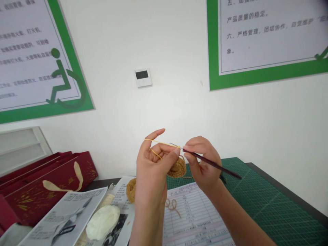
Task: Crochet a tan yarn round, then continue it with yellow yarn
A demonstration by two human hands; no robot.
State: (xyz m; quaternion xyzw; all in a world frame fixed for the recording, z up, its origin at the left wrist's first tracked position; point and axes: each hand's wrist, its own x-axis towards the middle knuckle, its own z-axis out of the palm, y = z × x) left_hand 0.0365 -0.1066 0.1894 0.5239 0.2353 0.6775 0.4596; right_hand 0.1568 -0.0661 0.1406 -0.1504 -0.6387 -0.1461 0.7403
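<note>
**Crochet hook [214,164] poised beside a taut yellow yarn [161,141]**

The left hand [155,164] pinched the brown crocheted piece [176,169] at its upper edge between thumb and fingers, its forefinger raised with the yarn stretched over it. In view, the piece hung at the far left end of the green cutting mat [271,200]. The right hand [206,162] pinched the hook near its metal end, the handle slanting out over the mat. Whether the tip had caught the strand was too fine to tell.

Working this stitch well seemed to call for even tension from the raised finger: firm enough to catch, loose enough to slide. The pinch belonged close to the live stitch, and a slight roll of the hook looked the safest way to draw yarn through without splitting it. A brown yarn ball [131,190] lay left of the mat, partly hidden by the left wrist.
</note>
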